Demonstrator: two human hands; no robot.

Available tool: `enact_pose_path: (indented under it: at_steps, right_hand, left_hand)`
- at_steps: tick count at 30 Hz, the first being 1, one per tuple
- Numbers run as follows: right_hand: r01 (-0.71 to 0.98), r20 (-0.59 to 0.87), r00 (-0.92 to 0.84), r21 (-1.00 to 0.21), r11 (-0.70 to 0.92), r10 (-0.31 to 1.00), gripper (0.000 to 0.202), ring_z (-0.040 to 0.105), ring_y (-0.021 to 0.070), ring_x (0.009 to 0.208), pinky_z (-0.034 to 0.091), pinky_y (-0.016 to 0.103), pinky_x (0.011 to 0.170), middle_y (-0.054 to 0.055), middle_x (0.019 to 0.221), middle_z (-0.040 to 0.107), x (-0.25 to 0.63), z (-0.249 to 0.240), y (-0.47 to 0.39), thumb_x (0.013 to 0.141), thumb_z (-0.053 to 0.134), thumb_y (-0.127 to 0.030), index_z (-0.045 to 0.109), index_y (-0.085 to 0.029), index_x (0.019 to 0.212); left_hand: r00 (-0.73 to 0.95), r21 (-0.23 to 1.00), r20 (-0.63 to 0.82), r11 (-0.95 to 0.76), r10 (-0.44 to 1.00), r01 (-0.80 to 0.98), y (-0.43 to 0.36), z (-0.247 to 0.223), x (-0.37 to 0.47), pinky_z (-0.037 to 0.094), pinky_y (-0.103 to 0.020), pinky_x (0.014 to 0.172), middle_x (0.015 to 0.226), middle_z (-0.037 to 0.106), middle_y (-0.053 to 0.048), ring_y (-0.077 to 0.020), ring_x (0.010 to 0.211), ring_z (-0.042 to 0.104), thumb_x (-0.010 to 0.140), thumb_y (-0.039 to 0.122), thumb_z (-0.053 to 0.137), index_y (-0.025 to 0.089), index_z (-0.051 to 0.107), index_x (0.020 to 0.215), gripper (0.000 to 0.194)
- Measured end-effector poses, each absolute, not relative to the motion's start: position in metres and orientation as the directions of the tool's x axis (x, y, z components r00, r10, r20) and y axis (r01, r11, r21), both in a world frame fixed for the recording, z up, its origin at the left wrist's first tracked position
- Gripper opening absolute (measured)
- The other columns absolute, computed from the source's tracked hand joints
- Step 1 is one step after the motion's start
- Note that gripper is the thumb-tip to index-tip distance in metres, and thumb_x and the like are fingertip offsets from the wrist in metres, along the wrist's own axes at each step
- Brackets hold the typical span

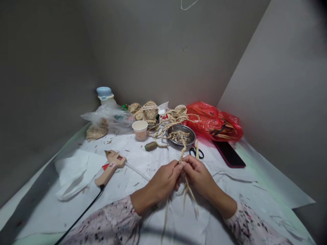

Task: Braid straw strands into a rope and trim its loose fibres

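A braided straw cord point(183, 149) runs from the metal bowl point(194, 136) down to both hands. My left hand point(166, 177) is closed on the cord's near end, fingertips pinched together. Touching it, my right hand point(198, 173) also pinches the cord there. Loose straw strands point(188, 189) hang below the fingers toward the table. More of the braid lies in loops behind the bowl and to its left. Black-handled scissors point(200, 153) lie just beyond my right hand, with a pale strip across them.
A glue gun point(112, 166) with a black cord and a paper sheet point(76, 173) lie left. Behind are a paper cup point(140, 130), a green spool point(151, 146), woven straw pieces point(150, 110), a clear bag point(109, 115) and a bottle point(105, 95). A red bag point(204, 119) and phone point(230, 154) lie right.
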State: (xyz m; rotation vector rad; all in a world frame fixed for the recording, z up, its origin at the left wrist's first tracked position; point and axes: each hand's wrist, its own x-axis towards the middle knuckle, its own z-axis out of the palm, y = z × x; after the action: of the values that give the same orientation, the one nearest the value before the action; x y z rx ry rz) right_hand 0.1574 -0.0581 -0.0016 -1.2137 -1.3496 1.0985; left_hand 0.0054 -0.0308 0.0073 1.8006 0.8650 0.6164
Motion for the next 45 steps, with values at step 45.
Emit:
enact_pose_path:
  at_steps: [45]
  right_hand:
    - [0.637,0.512,0.093,-0.690,0.344,0.854,0.022,0.062,0.0202,0.084,0.045,0.033,0.079,0.008,0.087,0.068,0.161,0.014,-0.067,0.091,0.048,-0.029,0.068,-0.018,0.091]
  left_hand:
    - [0.527,0.870,-0.314,0.462,0.790,-0.173,-0.013,0.000,0.000,0.007,-0.020,0.040,0.046,0.025,0.013,-0.0020,0.038,0.014,0.079,0.041,0.063,0.014,0.054,0.074,0.029]
